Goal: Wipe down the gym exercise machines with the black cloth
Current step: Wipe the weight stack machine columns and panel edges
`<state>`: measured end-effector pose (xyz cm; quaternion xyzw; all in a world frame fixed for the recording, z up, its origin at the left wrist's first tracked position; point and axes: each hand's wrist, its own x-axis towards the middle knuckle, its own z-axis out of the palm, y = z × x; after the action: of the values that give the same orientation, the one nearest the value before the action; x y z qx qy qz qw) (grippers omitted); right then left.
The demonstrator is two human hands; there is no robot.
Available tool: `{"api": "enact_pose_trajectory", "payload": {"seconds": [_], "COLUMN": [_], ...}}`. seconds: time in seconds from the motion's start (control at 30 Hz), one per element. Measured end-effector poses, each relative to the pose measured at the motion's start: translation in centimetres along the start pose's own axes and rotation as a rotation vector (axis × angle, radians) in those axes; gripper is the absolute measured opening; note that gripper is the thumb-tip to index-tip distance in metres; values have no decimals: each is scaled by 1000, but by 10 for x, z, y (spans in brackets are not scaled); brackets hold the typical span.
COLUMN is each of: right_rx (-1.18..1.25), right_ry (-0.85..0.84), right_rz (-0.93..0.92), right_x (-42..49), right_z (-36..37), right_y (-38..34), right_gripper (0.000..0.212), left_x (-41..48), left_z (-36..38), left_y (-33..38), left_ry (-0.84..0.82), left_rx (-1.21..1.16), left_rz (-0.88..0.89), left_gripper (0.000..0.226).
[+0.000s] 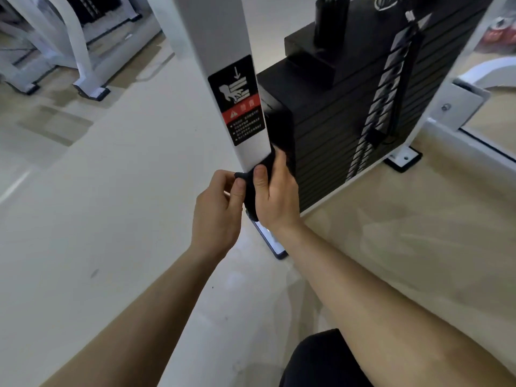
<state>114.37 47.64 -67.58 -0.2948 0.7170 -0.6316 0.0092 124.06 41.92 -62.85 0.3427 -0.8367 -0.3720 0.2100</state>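
A white upright post (220, 34) of a weight machine runs down the middle of the view, with a black and red warning sticker (237, 99) on it. The black cloth (251, 191) is wrapped around the post's lower end. My right hand (276, 196) grips the cloth against the post from the right side. My left hand (217, 210) pinches the cloth's left edge between thumb and fingers. Much of the cloth is hidden under my hands.
A black weight stack (349, 113) with a selector pin cable stands right behind the post. The machine's white base frame (446, 113) and foot (403, 159) lie at right. Another white machine (69, 51) stands at the far left. Pale floor surrounds them.
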Motion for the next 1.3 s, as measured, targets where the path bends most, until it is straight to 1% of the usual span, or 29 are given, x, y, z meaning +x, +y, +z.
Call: {"api": "enact_pose_trajectory", "payload": {"seconds": [0.1,0.23,0.37,0.47,0.57,0.8,0.87,0.93,1.03,1.1,1.17,1.23,1.3], "right_rx": [19,104,87,56,33,2,-30,-49,-30,28,63,61,42], "right_ry": [-27,25,27,9,-23,-57,-72,-91,-81,-53,-2,23,25], "right_rz": [-11,-122,-162,-142,-119,1,35,84,139,146,105,62,42], "right_x": [5,27,26,18,8,-19,-27,-35,-41,-39,-32,-26,-26], "right_z": [-5,-4,-4,-1,2,8,11,13,14,15,17,19,21], "right_y": [-7,-33,-25,-7,15,61,73,86,89,77,64,58,61], "right_gripper": [80,73,76,81,81,81,79,71,65,64,63,69,77], "left_x": [-1,4,3,1,1,2,3,3,-2,-8,-11,-10,-8], "left_z": [0,0,10,19,27,35,38,41,43,41,38,37,38], "left_y": [1,14,10,-6,-23,-56,-62,-68,-73,-71,-67,-65,-65], "left_ry": [-16,54,73,46,6,-123,-159,-174,-167,-175,-181,-166,-159], "left_rx": [15,-41,-63,-26,24,153,199,230,186,131,60,-5,-21], "left_rz": [-2,51,52,24,-4,-27,-25,-31,-50,-9,57,78,67], "left_gripper": [15,26,25,29,29,18,17,18,16,15,20,20,12]}}
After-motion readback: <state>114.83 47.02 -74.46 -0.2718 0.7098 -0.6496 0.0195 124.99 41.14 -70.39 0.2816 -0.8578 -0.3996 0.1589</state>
